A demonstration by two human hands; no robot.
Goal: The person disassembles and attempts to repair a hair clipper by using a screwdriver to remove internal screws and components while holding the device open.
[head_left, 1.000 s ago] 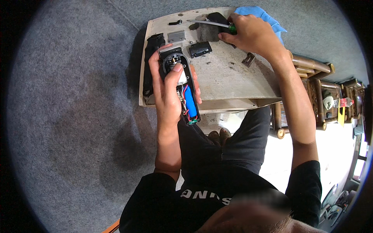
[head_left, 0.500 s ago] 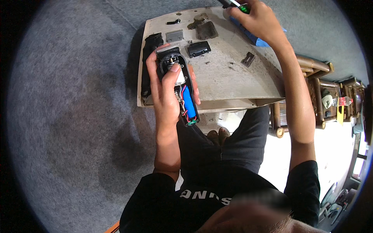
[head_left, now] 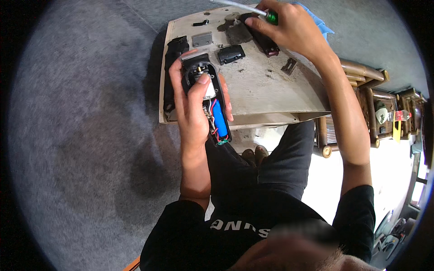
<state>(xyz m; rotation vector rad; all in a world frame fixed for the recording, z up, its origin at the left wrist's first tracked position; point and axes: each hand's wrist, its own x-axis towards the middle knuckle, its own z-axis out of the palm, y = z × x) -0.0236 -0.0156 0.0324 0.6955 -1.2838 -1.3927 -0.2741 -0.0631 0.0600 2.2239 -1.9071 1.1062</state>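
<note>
My left hand (head_left: 192, 106) grips an opened hair clipper (head_left: 217, 97), its toothed blade end pointing away from me. Inside it show a white motor part under my thumb, a blue battery cell, red and white wires and a small green board. At the far side of the table, my right hand (head_left: 289, 27) is closed around a screwdriver (head_left: 271, 17) with a green handle and a long pale shaft pointing left. Under the same hand's fingers and thumb is a long dark casing (head_left: 266, 44) with a reddish near end, tilted over the table top.
On the worn pale table (head_left: 271, 97) lie a black cover piece (head_left: 231, 54), a grey metal plate (head_left: 202, 39), a small black lever (head_left: 201, 23), a dark flat part (head_left: 289, 66) and a black bundle (head_left: 175, 67). Blue cloth (head_left: 318, 20) is beyond my right hand; bamboo furniture (head_left: 366, 74) stands right.
My right hand has come slightly nearer and left, bringing the dark casing over the table. The screwdriver's shaft now shows, pointing left. My left hand and the hair clipper have hardly moved.
</note>
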